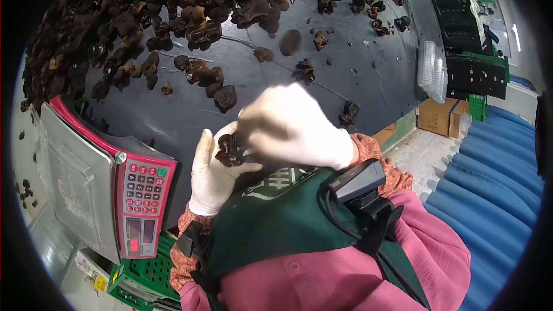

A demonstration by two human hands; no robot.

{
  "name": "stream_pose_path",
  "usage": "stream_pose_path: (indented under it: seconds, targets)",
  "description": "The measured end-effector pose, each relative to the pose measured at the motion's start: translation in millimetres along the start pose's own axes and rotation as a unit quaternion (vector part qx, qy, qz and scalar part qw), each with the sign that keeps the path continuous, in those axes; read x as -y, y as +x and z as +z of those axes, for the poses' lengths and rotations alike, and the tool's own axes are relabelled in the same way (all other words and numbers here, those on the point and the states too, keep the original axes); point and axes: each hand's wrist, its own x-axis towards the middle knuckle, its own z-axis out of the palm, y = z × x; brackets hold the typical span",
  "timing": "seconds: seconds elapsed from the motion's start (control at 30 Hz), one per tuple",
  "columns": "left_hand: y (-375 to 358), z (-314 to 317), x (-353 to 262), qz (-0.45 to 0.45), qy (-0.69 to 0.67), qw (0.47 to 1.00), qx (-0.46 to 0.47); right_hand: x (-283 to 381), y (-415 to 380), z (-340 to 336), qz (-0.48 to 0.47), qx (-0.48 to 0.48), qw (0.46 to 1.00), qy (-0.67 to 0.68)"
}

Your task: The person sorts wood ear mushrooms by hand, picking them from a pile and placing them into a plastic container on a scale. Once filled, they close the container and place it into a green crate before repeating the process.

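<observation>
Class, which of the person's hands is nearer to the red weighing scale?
Left. The left hand is to the right of the red weighing scale in the picture, apart from it; the right hand is farther off, beyond the left.

The scene is fairly bright under whitish light, and a lit tube point(516, 38) shows at the upper right. Pale glare lies in patches on the dark counter point(374, 86), with small glints on the glossy brown pieces point(203, 33). Motion blur smears the right hand point(296, 124) (worst toward the fingers point(259, 121)), while the left hand point(216, 175) looks sharper. One round piece point(291, 42) is blurred too. Wide-lens distortion bends the outer parts, and the corners fall to black.
</observation>
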Motion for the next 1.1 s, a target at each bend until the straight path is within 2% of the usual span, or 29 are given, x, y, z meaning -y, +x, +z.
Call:
stream_pose_path:
  seconds: [0.07,0.13,0.2,0.23,0.27,0.33,0.43,0.5,0.53,0.6,0.63,0.67,0.73,0.77,0.8,0.87,0.93,0.97,1.0,1.07,1.1]
  targets:
    - [2.2,6.0,-3.2,-0.013,-0.032,0.998,0.045,7.5,7.2,-10.2,0.023,0.066,0.996,0.05]
    - [3.5,-1.0,-0.1,-0.022,-0.039,0.995,0.085,-17.0,17.1,-27.7,-0.03,-0.085,0.995,-0.053]
    - [0.2,-1.0,3.4,-0.049,-0.065,0.995,0.062,-63.3,21.5,-39.5,0.062,-0.166,0.956,-0.233]
    - [-0.9,-1.0,5.4,-0.054,-0.067,0.995,0.053,-75.2,25.0,-44.0,0.081,-0.162,0.938,-0.296]
    - [0.3,-3.4,7.3,-0.056,-0.068,0.994,0.062,-91.5,25.9,-44.8,0.047,-0.164,0.926,-0.338]
    - [-0.6,-2.5,8.0,-0.055,-0.074,0.994,0.066,-106.1,28.2,-44.5,0.015,-0.136,0.928,-0.347]
    - [-1.4,-4.1,6.4,-0.055,-0.077,0.993,0.071,-100.5,24.0,-46.6,0.051,-0.162,0.948,-0.268]
    - [-0.4,-2.9,6.3,-0.047,-0.11,0.989,0.082,-59.5,16.6,-46.9,0.178,-0.111,0.977,-0.035]
    - [1.4,-0.8,5.4,-0.045,-0.123,0.987,0.088,-37.1,13.4,-48.2,0.239,-0.084,0.964,0.082]
    - [5.2,6.8,3.0,-0.053,-0.135,0.987,0.073,-14.5,9.7,-43.6,0.16,0.025,0.977,0.136]
    - [6.1,8.8,2.1,-0.054,-0.135,0.987,0.069,-6.3,11.4,-42.8,0.133,0.094,0.978,0.128]
    - [6.2,9.0,0.6,-0.055,-0.135,0.987,0.065,0.2,16.9,-44.0,0.134,0.102,0.982,0.088]
    - [6.7,3.0,3.2,-0.05,-0.118,0.989,0.067,-19.5,27.8,-31.2,0.073,-0.026,0.994,-0.082]
    - [6.6,-0.1,5.2,-0.046,-0.109,0.99,0.072,-17.4,26.5,-31.3,0.084,-0.02,0.992,-0.09]
    - [6.1,-3.9,7.4,-0.041,-0.1,0.991,0.078,-53.2,37.2,-15.9,0.032,-0.103,0.966,-0.233]
    - [3.6,-8.7,8.5,-0.026,-0.084,0.992,0.087,-74.7,37.3,-5.1,0.058,-0.033,0.961,-0.269]
    - [2.6,-11.3,7.4,-0.01,-0.099,0.991,0.084,-57.4,40.0,-1.4,0.045,-0.037,0.98,-0.188]
    - [1.1,-10.9,6.0,-0.008,-0.118,0.99,0.077,-38.0,36.0,-4.0,0.124,-0.011,0.991,-0.04]
    - [-0.8,-9.6,4.1,-0.009,-0.135,0.988,0.069,-20.9,35.8,-9.4,0.135,0.035,0.988,0.071]
    - [-1.4,-8.7,2.1,0.0,-0.161,0.985,0.064,4.7,39.9,-17.9,0.094,0.162,0.97,0.156]
    - [0.2,-12.7,3.0,-0.004,-0.16,0.985,0.062,2.4,44.0,-11.8,0.036,0.139,0.981,0.133]
